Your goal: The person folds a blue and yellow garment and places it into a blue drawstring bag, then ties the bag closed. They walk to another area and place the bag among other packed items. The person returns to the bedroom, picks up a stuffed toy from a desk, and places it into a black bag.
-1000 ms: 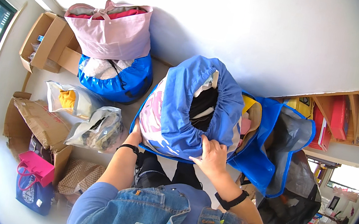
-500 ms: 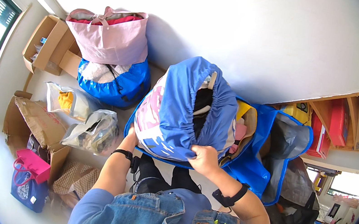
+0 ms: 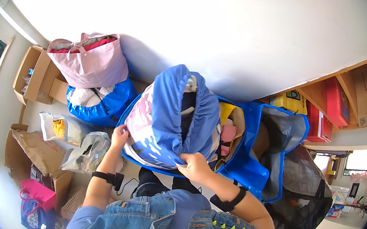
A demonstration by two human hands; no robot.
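In front of me sits a bulging blue cloth bag (image 3: 165,93), patterned with pink and white patches lower down. Its elastic-gathered mouth is a tall slit, showing something dark and a white piece inside. It stands within a larger blue bag (image 3: 139,161), whose rim shows around it. My right hand (image 3: 196,167) pinches the gathered cloth at the near end of the slit. On the left, my left hand (image 3: 119,136) is closed at the larger bag's rim, its fingers partly hidden.
To the right stand a tan-lined bag (image 3: 235,121) with pink cloth, an open blue bag (image 3: 247,168) and a dark bag (image 3: 305,202). Leftward are a pink tote (image 3: 91,66) on a blue bundle (image 3: 122,99), clear pouches (image 3: 87,150) and cardboard boxes (image 3: 39,153). A white wall rises behind.
My left hand has shifted outward and farther along the larger bag's rim. The cloth bag's mouth has narrowed and turned more toward me, with my right hand still on its edge.
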